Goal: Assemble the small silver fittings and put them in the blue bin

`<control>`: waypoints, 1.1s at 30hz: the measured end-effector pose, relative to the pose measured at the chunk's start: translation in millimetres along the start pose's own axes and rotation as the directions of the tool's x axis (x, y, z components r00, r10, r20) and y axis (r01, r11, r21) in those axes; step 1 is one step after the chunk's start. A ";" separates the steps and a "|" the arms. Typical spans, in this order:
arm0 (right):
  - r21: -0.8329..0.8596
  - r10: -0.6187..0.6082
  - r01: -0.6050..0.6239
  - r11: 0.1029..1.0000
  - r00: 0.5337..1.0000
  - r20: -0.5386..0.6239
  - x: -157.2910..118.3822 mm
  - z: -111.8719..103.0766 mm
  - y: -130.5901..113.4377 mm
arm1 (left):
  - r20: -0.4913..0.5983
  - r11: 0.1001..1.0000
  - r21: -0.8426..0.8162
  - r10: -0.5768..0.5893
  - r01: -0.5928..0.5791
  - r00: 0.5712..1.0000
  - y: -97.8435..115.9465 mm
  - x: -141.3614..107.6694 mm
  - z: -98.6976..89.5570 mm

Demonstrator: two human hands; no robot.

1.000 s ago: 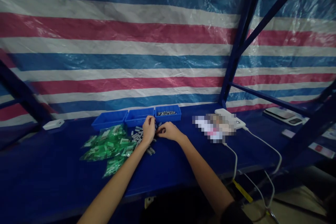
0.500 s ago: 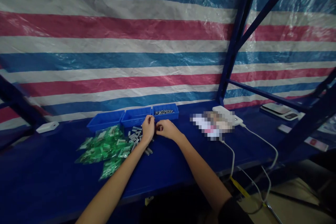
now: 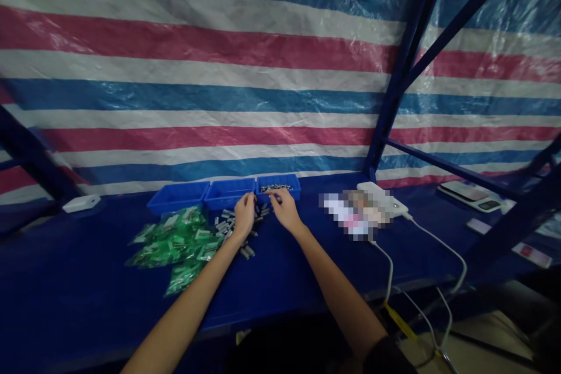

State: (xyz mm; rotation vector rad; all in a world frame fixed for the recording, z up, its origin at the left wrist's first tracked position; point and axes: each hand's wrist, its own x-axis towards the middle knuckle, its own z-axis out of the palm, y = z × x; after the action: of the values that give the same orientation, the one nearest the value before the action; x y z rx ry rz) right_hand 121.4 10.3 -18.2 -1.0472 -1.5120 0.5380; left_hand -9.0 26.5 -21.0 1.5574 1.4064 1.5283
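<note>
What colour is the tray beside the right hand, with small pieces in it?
The tray is plain blue, seen in the head view.

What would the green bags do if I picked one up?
The green bags look thin and crinkled, so one would probably flop. Their shiny plastic might feel slippery. Small pieces show inside, so they'd likely shift about.

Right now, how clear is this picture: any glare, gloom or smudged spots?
Head view: pale glare streaks the striped plastic sheet; head view: lighting is dim, darkest below the front edge of the blue table; head view: a mosaic patch hides whatever lies beside the white device; head view: small metal pieces near the left hand lack fine detail.
</note>
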 end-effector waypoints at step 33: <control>0.398 0.394 -0.390 0.830 0.916 0.076 -1.5 7.1 -9.6 | 0.106 1.000 -0.018 -0.020 0.022 0.994 17.7 -16.0 -4.0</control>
State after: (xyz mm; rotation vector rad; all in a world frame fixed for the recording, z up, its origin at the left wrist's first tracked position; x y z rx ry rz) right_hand 111.6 5.9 -12.8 -1.0247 -1.1035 1.0878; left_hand -4.5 5.4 -10.2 1.5825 1.3410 1.4215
